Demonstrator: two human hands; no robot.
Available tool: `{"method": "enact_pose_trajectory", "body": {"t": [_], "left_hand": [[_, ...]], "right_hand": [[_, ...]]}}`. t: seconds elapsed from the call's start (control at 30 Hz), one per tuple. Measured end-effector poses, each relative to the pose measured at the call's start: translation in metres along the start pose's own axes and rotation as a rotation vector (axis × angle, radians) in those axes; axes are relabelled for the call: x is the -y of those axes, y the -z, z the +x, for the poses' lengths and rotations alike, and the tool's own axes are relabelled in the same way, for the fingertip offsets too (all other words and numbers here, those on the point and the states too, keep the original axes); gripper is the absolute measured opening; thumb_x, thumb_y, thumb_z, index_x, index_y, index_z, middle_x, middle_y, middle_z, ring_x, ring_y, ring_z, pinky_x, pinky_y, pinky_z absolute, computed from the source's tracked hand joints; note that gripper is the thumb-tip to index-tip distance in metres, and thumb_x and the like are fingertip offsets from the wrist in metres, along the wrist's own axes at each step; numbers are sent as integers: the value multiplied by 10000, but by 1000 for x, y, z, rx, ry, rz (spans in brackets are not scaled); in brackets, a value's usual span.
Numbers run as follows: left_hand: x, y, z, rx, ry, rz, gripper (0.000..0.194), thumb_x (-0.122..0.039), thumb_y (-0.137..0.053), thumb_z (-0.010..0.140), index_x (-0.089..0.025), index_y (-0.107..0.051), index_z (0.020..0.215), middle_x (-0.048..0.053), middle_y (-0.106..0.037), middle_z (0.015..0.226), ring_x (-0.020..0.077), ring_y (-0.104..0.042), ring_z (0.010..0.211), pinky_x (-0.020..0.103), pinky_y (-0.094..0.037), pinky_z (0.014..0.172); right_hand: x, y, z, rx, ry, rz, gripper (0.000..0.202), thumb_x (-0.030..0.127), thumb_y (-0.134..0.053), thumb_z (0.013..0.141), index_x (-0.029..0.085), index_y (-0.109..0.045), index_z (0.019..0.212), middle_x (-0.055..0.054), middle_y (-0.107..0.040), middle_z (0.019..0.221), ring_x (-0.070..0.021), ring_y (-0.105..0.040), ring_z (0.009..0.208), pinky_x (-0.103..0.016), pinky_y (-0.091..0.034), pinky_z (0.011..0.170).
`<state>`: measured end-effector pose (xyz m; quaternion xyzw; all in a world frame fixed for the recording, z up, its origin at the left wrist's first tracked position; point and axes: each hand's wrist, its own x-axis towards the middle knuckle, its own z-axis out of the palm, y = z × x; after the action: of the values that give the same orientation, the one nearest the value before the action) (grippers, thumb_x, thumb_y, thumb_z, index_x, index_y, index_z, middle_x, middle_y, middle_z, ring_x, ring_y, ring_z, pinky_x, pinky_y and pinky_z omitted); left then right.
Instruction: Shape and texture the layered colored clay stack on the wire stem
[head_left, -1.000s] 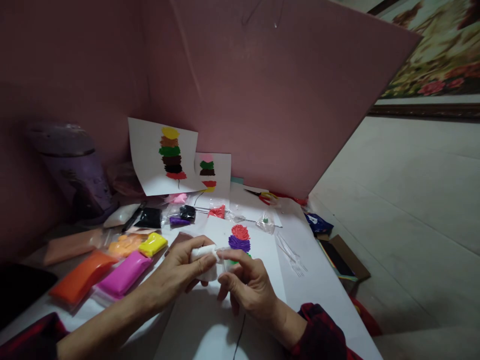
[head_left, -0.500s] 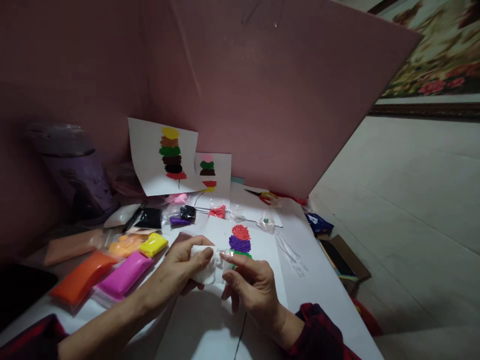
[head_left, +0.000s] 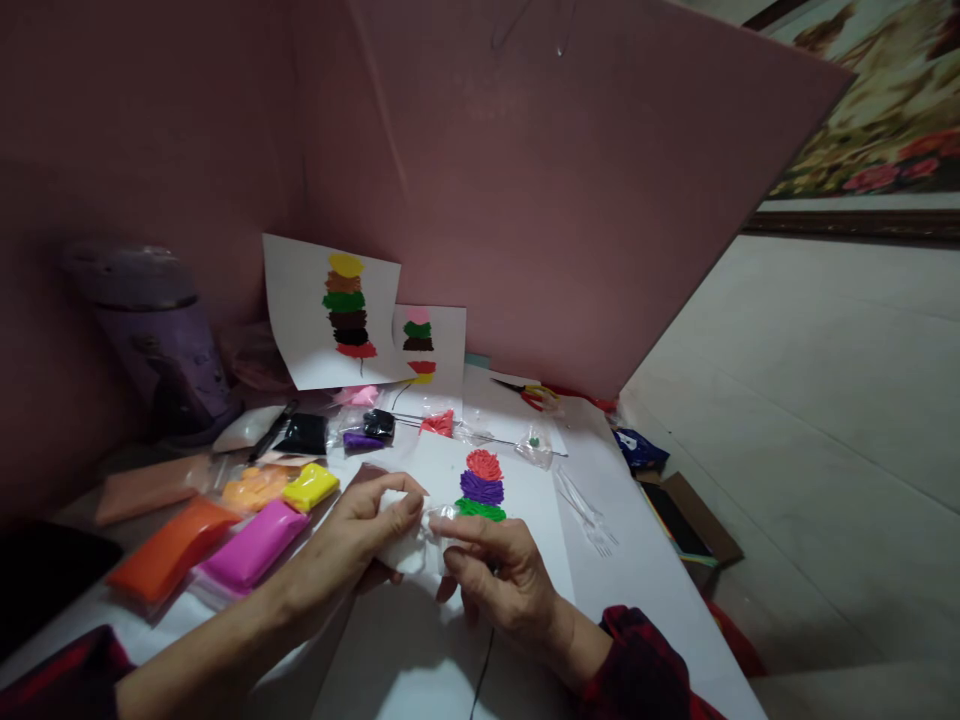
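Between my hands is a clear bag of white modelling clay (head_left: pixel 403 535). My left hand (head_left: pixel 367 530) is closed around its body, thumb on top. With thumb and fingers my right hand (head_left: pixel 499 570) pinches the loose plastic at the bag's right end. Beneath them lies a white sheet of paper (head_left: pixel 442 650) bearing red clay (head_left: pixel 484 465), purple clay (head_left: pixel 481 488) and green clay (head_left: pixel 480 510) stacked in a column, and a thin black line runs down the sheet. My right hand covers whatever is just below the green.
Bagged clay in orange (head_left: pixel 172 555), magenta (head_left: pixel 253 548) and yellow (head_left: pixel 310 487) lies at left, near a purple bottle (head_left: pixel 161 350). Two painted sheets (head_left: pixel 300 330) lean on the pink wall. Clear plastic forks (head_left: pixel 589 515) lie right, scissors (head_left: pixel 532 393) behind.
Both hands keep hold of the bag, and my right fingers have shifted slightly left along its loose plastic. More of the green clay shows. The whole view has moved slightly.
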<state>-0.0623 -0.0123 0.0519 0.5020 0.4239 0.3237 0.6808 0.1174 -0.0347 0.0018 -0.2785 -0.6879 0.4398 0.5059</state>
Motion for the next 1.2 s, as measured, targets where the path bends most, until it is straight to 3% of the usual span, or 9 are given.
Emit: {"method": "enact_pose_trajectory", "body": {"t": [0.17,0.27,0.43,0.7,0.93,1.03,1.2], "left_hand": [[0,0,1,-20,8,-21,461,-614,-642,703,-182,-497,772,-53,-519,550,54,-399,436,140,-233,394],[-1,-1,0,-37,18,-13,457,-611,-643,703,-181,-502,771,-46,-528,571,59,-416,453,138,-244,401],[-6,-3,-3,-74,35,-41,470,-608,-677,662,-183,-514,774,-57,-519,556,50,-394,444,132,-251,405],[3,-1,2,-29,21,-4,461,-611,-655,683,-178,-513,754,-47,-522,533,71,-414,449,153,-265,398],[10,3,6,-12,-47,-54,406,-566,-641,734,-185,-509,785,-62,-483,545,58,-355,422,170,-209,387],[5,1,2,-20,-35,-32,380,-558,-606,771,-191,-505,791,-56,-491,542,61,-357,422,161,-188,384],[1,0,0,-8,-74,-17,382,-563,-596,778,-194,-496,769,-67,-462,506,56,-331,409,153,-188,384]], "right_hand": [[3,0,2,-73,22,-61,246,224,-591,863,178,-712,1072,-3,-637,544,-70,-523,362,-165,-448,371],[3,0,0,-87,29,-69,281,213,-613,854,178,-693,1121,-22,-663,558,-68,-521,358,-152,-428,358],[-3,0,-2,3,54,-47,440,187,-607,856,228,-557,1292,-7,-679,609,-58,-499,373,-148,-433,384],[-1,3,1,118,62,-171,331,157,-563,846,177,-592,1175,20,-601,580,-61,-473,409,-163,-391,415],[-3,1,-1,10,77,-176,247,187,-557,861,156,-623,1097,12,-624,553,-64,-485,380,-159,-401,390],[-1,1,-2,-49,125,-223,313,200,-563,870,158,-615,1176,-5,-659,572,-69,-495,366,-168,-421,382],[0,-2,-3,-33,179,-340,452,202,-568,872,143,-521,1318,-19,-676,543,-91,-500,350,-194,-420,377]]}}
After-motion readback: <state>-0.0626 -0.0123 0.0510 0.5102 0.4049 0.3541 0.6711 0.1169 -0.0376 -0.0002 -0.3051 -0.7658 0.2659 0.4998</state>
